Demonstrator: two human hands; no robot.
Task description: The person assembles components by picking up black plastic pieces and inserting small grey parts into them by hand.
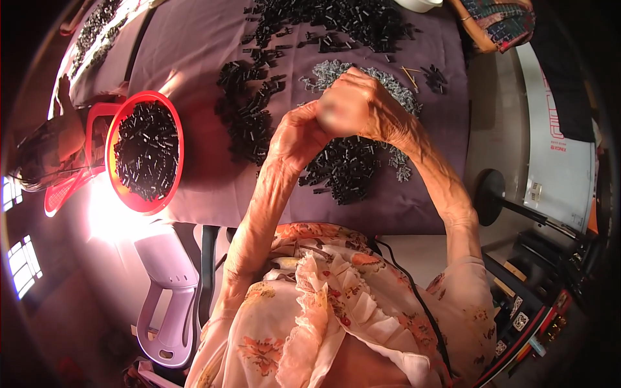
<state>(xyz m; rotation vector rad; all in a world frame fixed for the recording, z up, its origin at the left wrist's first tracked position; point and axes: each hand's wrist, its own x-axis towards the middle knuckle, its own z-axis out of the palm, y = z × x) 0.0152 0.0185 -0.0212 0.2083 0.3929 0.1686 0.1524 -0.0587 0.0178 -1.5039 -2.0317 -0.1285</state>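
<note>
On the purple cloth (194, 58) lie heaps of small black parts (343, 171) and a patch of grey parts (394, 87). A red basket (115, 174) of black parts sits left. Above the heaps, left hand (299, 132) and right hand (362, 97) meet, fingers curled; whatever they pinch is blurred.

Left hand (299, 132) and right hand (359, 103) were raised together, fingertips meeting; whatever they pinched was blurred. Beneath them a loose pile of small black plastic parts (339, 171) lay scattered flat on the purple cloth (194, 45).
</note>
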